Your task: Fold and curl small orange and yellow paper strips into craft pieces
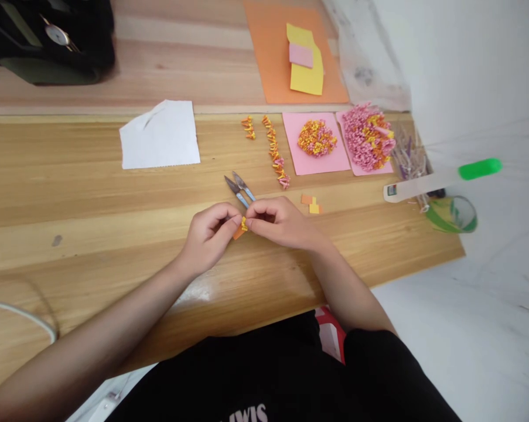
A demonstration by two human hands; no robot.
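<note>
Between my two hands is a small yellow beaded piece with an orange paper strip under it. My left hand pinches it from the left, thumb and forefinger together. From the right, the fingertips of my right hand close on the same piece. Thread snips with blue handles lie just beyond my fingertips, blades pointing away. Farther off, small orange, yellow and pink bunches form a column, with a shorter group to its left.
Two pink sheets hold piles of beaded stems. Small paper pieces lie right of my hands. At the right are a green-capped bottle and a glass. White paper, a black bag and orange paper lie farther back.
</note>
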